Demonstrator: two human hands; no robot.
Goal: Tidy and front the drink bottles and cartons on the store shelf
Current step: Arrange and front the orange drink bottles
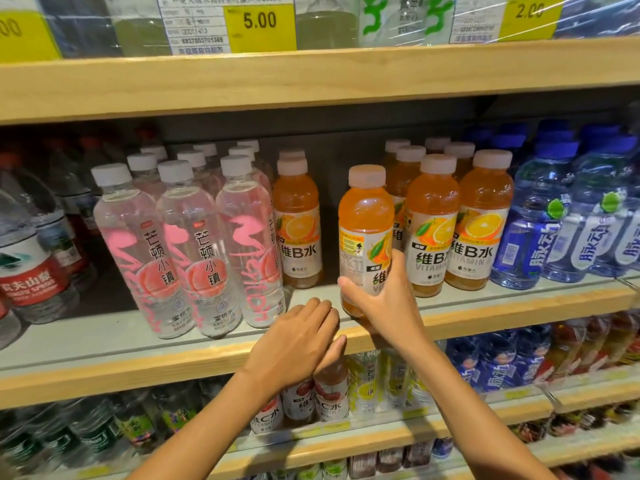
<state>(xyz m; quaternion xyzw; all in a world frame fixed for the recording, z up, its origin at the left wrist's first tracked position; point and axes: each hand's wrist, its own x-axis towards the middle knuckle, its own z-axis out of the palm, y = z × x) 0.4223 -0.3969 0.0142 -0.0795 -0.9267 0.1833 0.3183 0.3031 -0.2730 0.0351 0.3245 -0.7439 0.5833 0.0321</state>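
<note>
My right hand grips the lower half of an orange vitamin-drink bottle standing at the front of the middle shelf. Its label is turned partly to the left. Just left of it, my left hand rests palm down on the shelf's wooden front edge, holding nothing. More orange bottles stand in rows to the right. One orange bottle stands further back on the left, with a gap between it and the held bottle.
Clear peach-water bottles with pink labels fill the left. Red-labelled water bottles stand at the far left and blue bottles at the right. The shelves above and below are stocked, and a yellow price tag hangs above.
</note>
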